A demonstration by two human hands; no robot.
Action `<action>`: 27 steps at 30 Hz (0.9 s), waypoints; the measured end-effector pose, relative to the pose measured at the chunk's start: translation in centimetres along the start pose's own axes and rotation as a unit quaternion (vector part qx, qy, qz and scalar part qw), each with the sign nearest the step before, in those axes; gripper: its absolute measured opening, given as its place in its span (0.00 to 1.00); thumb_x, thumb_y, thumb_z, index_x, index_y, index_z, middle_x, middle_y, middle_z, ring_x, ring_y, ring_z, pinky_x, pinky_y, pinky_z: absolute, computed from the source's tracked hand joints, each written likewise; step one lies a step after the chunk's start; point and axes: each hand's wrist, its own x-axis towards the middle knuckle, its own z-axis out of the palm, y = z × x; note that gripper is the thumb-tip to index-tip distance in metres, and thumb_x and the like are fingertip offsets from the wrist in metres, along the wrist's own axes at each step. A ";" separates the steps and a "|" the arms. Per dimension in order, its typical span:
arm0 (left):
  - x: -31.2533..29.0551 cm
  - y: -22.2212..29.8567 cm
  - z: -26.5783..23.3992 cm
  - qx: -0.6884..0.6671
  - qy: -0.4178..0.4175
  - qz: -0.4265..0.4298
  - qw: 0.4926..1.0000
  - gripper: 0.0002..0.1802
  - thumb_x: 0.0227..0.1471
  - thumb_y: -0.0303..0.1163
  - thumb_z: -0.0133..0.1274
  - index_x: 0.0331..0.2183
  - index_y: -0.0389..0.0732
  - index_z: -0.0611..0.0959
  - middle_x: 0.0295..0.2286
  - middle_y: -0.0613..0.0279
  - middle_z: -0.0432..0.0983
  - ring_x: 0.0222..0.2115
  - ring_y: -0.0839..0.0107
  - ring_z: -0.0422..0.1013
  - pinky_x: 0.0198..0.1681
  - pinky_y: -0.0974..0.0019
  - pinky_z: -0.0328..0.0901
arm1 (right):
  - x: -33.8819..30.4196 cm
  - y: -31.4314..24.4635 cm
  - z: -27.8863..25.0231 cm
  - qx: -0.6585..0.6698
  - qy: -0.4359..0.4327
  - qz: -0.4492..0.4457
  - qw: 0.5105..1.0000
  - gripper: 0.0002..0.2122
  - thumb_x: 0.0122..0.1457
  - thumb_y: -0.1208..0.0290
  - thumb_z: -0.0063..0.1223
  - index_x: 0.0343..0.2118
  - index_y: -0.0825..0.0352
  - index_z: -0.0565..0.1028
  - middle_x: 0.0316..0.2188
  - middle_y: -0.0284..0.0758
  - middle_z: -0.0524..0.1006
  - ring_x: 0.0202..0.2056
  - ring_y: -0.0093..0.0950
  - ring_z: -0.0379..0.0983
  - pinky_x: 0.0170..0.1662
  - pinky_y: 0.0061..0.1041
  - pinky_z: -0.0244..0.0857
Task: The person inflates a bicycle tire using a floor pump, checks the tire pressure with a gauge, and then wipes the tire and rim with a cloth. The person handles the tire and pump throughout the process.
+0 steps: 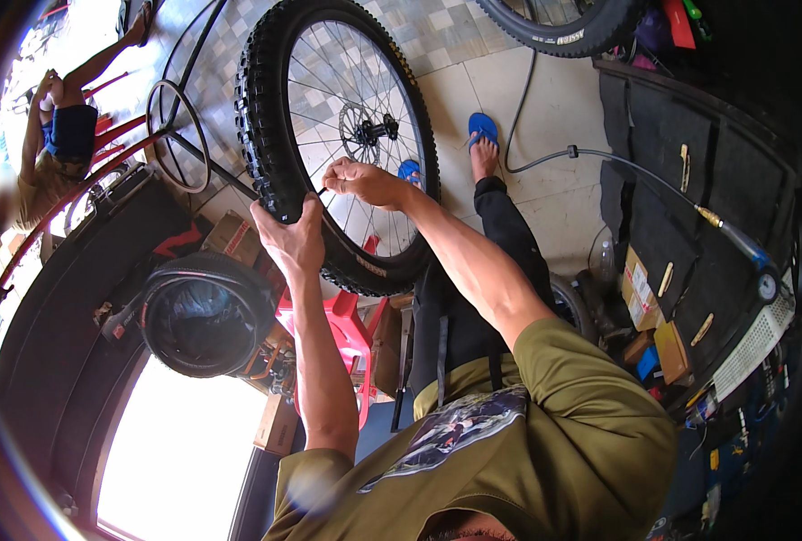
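Note:
A bicycle wheel [248, 108] with a black knobby tyre stands tilted in front of me, its spokes, brake disc [358, 124] and hub [383, 131] facing up toward me. My left hand [293, 239] is closed round the near left part of the tyre, thumb up along its side. My right hand [365, 183] reaches across the spokes to the inner edge of the rim, close to the left thumb. Its fingers are pinched together on something small and dark, too small to make out.
Another wheel [568, 41] lies at the top right. A hose with an inflator gauge [751, 266] hangs by the black drawers [662, 180] on the right. Spare tyres [207, 316] and a red plastic stool [351, 329] stand at left. Another person [68, 131] sits at the far left.

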 end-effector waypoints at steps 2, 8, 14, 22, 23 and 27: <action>-0.2 0.1 0.0 0.003 0.008 -0.006 1.000 0.28 0.45 0.42 0.67 0.41 0.31 0.76 0.32 0.47 0.76 0.31 0.56 0.73 0.40 0.55 0.69 | 0.0 0.0 0.2 0.006 0.003 -0.006 1.000 0.13 0.71 0.60 0.53 0.45 0.67 0.77 0.46 0.29 0.67 0.53 0.22 0.63 0.61 0.24 0.54; 0.3 -0.6 0.2 0.017 -0.001 0.017 1.000 0.37 0.42 0.44 0.67 0.47 0.30 0.72 0.34 0.41 0.76 0.35 0.46 0.74 0.43 0.50 0.69 | 0.4 1.1 -0.2 0.066 0.005 -0.042 0.997 0.13 0.71 0.61 0.53 0.42 0.68 0.79 0.43 0.31 0.70 0.51 0.25 0.67 0.62 0.27 0.57; 0.4 0.3 -0.1 0.016 -0.018 -0.021 0.999 0.38 0.42 0.45 0.67 0.48 0.30 0.72 0.36 0.39 0.76 0.37 0.45 0.74 0.45 0.49 0.69 | -0.2 0.2 0.3 0.047 0.040 -0.013 0.998 0.10 0.70 0.63 0.54 0.44 0.66 0.79 0.46 0.29 0.72 0.53 0.23 0.68 0.62 0.27 0.58; 0.3 0.0 0.4 0.019 0.021 0.037 0.999 0.28 0.46 0.42 0.66 0.40 0.30 0.76 0.31 0.46 0.76 0.30 0.54 0.72 0.40 0.54 0.69 | -0.6 -0.6 -0.4 0.070 0.015 -0.005 0.997 0.10 0.69 0.66 0.57 0.48 0.63 0.78 0.49 0.30 0.72 0.56 0.25 0.67 0.62 0.29 0.61; 0.4 0.0 0.4 0.016 0.022 0.039 0.999 0.28 0.46 0.42 0.66 0.40 0.30 0.76 0.31 0.46 0.76 0.30 0.54 0.72 0.39 0.54 0.69 | -0.5 -0.5 -0.3 0.058 0.020 -0.017 0.998 0.10 0.69 0.66 0.57 0.48 0.63 0.78 0.50 0.30 0.72 0.56 0.25 0.68 0.62 0.29 0.61; 0.5 0.3 0.3 0.008 0.010 0.035 0.999 0.28 0.46 0.42 0.66 0.40 0.31 0.76 0.31 0.48 0.76 0.30 0.57 0.73 0.39 0.55 0.69 | -0.3 0.0 -0.1 0.010 0.044 -0.028 0.999 0.10 0.68 0.62 0.58 0.47 0.59 0.80 0.52 0.38 0.71 0.61 0.35 0.66 0.64 0.33 0.59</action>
